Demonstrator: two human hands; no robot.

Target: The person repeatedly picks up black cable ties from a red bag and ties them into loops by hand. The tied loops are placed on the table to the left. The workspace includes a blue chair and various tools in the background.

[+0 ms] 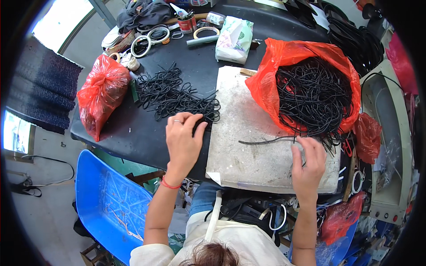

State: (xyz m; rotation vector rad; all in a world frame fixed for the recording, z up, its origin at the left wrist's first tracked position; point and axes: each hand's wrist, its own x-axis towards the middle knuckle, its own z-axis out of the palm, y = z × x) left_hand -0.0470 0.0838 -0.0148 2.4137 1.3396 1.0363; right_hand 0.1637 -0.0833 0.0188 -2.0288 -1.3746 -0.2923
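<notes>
Several loops of thin black cord [177,95] lie in a loose pile on the black tabletop. At the pile's near right edge is my left hand [184,139], its thumb and forefinger apart, fingertips by the loops. A single strand of black cord [262,142] stretches across the pale board [248,166] toward my right hand [309,164]. That hand's thumb stands away from its curved fingers, whose tips meet the strand's right end. Just beyond it, a red plastic bag [266,82] stands open, full of tangled black cords [315,95].
At the table's left sits a tied red bag [104,93]. Tape rolls [141,46], a red tin [187,24] and a tissue pack [235,40] stand along the back. Below left is a blue plastic tub [111,195]; a pale machine housing [388,177] borders the right side.
</notes>
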